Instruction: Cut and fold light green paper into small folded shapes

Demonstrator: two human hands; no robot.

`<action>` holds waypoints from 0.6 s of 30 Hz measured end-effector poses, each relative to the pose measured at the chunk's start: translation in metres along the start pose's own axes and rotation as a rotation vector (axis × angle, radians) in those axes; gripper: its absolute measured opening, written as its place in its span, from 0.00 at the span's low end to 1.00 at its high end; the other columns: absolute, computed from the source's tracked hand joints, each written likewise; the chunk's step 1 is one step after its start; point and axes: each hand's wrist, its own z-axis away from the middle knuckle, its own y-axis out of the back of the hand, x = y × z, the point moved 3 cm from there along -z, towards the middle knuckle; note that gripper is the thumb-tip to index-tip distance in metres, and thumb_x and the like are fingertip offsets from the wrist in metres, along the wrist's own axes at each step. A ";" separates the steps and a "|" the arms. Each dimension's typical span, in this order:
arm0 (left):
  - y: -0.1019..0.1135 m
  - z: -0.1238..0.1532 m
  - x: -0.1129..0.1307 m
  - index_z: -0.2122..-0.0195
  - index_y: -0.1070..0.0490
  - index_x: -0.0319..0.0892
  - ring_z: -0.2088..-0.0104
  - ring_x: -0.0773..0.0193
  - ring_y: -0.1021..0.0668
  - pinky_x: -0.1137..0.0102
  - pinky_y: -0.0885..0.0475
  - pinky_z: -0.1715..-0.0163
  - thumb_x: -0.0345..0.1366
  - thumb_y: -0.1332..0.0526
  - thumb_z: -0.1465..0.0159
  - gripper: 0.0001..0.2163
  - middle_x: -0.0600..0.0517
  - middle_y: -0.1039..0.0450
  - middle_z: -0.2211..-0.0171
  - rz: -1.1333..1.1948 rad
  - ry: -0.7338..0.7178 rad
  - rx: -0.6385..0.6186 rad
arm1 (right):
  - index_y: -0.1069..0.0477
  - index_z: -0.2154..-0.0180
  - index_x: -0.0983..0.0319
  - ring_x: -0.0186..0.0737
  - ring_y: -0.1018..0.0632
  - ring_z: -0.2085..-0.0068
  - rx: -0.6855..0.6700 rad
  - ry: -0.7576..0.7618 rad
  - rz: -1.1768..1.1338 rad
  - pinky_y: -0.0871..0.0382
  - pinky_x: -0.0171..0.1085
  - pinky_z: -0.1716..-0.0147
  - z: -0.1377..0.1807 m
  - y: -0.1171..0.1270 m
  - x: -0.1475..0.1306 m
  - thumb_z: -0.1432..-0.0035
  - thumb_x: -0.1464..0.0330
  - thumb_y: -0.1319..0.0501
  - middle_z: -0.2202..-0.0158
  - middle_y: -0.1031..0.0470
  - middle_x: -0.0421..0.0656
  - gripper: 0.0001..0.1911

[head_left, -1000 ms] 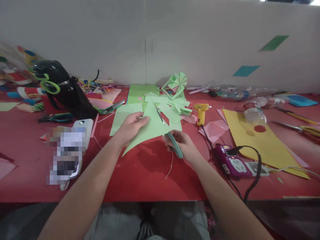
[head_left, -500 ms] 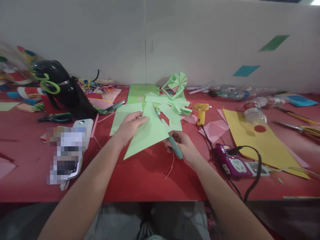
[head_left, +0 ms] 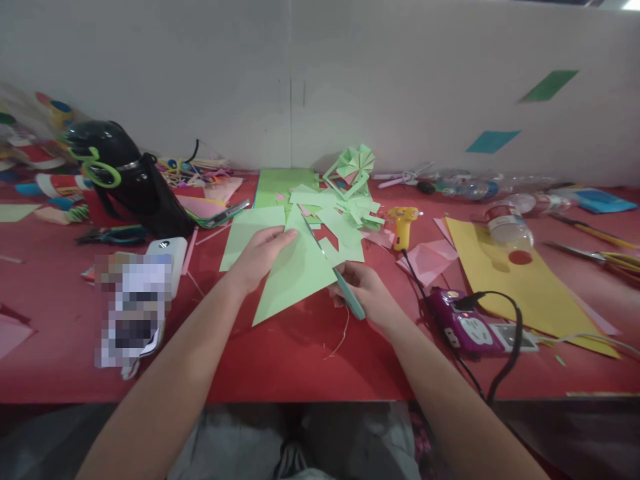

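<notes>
My left hand (head_left: 265, 257) pinches the upper left edge of a light green sheet of paper (head_left: 297, 280), thumb on top. My right hand (head_left: 363, 293) grips scissors (head_left: 351, 297) with teal handles; the fingers in the loops are partly hidden. The blades lie along the sheet's right edge and point away from me. Beyond the sheet lie green paper offcuts (head_left: 345, 230) and a folded green paper fan (head_left: 357, 163). Another pale green sheet (head_left: 250, 233) rests behind my left hand.
A yellow glue gun (head_left: 403, 227) stands right of the offcuts, its cord running near a purple power strip (head_left: 465, 323). Yellow paper (head_left: 525, 287) and a plastic bottle (head_left: 507, 223) lie farther right. On the left are a black bottle (head_left: 135, 177) and a white power bank (head_left: 169, 260).
The green sheet has shifted slightly, its lower left corner now a little lower and further right. The scissor blades lie a bit further along its edge. Both hands keep their grips.
</notes>
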 end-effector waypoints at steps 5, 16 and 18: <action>-0.002 0.000 -0.002 0.72 0.28 0.43 0.74 0.61 0.25 0.68 0.31 0.75 0.52 0.34 0.41 0.17 0.52 0.29 0.77 -0.057 -0.028 -0.029 | 0.32 0.72 0.61 0.32 0.27 0.79 0.005 0.000 0.015 0.35 0.33 0.77 0.000 0.000 0.000 0.57 0.63 0.28 0.78 0.27 0.36 0.16; -0.002 0.001 0.002 0.75 0.32 0.43 0.76 0.64 0.29 0.70 0.37 0.78 0.52 0.35 0.40 0.18 0.54 0.34 0.79 -0.138 -0.067 -0.013 | 0.32 0.72 0.61 0.32 0.27 0.80 0.051 0.006 0.091 0.37 0.31 0.80 0.002 0.001 0.000 0.54 0.63 0.28 0.79 0.27 0.36 0.16; -0.002 0.001 0.003 0.74 0.32 0.42 0.76 0.65 0.29 0.71 0.38 0.78 0.51 0.35 0.40 0.17 0.54 0.34 0.79 -0.148 -0.055 -0.015 | 0.33 0.72 0.61 0.32 0.27 0.80 0.062 0.003 0.095 0.38 0.31 0.81 0.002 0.001 0.000 0.54 0.62 0.28 0.80 0.27 0.36 0.16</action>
